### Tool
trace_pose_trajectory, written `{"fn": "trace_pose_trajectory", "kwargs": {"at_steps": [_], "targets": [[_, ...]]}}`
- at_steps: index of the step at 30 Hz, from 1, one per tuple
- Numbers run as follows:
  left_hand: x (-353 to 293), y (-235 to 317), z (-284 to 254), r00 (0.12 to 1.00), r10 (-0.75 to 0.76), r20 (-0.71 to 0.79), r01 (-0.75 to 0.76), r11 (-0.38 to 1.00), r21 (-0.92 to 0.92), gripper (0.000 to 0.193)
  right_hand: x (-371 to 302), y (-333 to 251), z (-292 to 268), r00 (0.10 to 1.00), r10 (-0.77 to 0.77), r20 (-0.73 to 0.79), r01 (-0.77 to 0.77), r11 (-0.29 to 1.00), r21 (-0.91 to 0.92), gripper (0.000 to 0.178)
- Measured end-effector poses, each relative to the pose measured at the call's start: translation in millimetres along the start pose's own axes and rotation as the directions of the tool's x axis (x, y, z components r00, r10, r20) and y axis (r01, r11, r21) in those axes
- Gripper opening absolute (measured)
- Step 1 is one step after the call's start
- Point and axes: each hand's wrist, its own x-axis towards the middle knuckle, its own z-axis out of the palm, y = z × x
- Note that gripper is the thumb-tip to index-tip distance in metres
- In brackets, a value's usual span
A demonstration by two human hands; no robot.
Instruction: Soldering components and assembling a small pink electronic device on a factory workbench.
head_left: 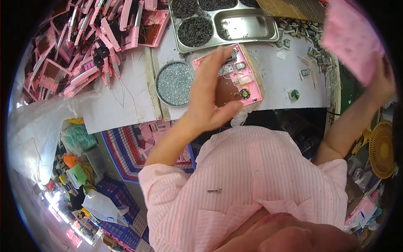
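A pink plastic housing (253, 93) lies on the worktable in front of me, with small circuit parts, wires and a round black piece inside. My left hand (205, 90) rests over its left side, fingers stretched out and thumb apart, covering part of the interior. Clear plastic film (252, 63) shows around the housing's right edge. Raised off to the far right, my right hand (380, 80) grips a flat pink plastic panel (352, 44) by its lower edge. The panel looks blurred.
Beside my left hand stands a round tin (174, 84) of small silvery pieces. Behind is a metal compartment tray (243, 26) with dark screws. Wired pink housings (96, 46) pile up at left; small parts (312, 40) scatter at right. A striped basket (126, 155) sits below the table.
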Motion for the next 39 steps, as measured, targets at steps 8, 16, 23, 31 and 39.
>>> {"fn": "trace_pose_trajectory", "kwargs": {"at_steps": [8,16,23,31,39], "targets": [[6,15,35,0.905,-0.379,-0.191,0.084,0.601,-0.795,0.066,-145,-171,82,0.633,-0.672,0.384,0.45,0.723,0.524,0.047],[-1,-29,14,0.993,-0.011,0.117,-0.031,0.936,0.351,0.075,-167,-85,92,0.591,0.101,0.8,-0.772,0.357,0.525,0.049],[-18,-40,33,0.972,-0.107,0.21,-0.082,0.68,0.729,0.077,-165,-44,53,0.655,0.316,0.687,-0.756,0.284,0.59,0.045],[-9,-43,32,0.954,-0.108,0.28,-0.15,0.634,0.759,0.075,-172,-47,53,0.636,0.271,0.723,-0.764,0.351,0.541,0.047],[-21,-46,12,0.997,-0.011,0.075,-0.023,0.897,0.442,0.069,-196,-72,74,0.549,0.256,0.796,-0.816,0.372,0.443,0.047]]}}
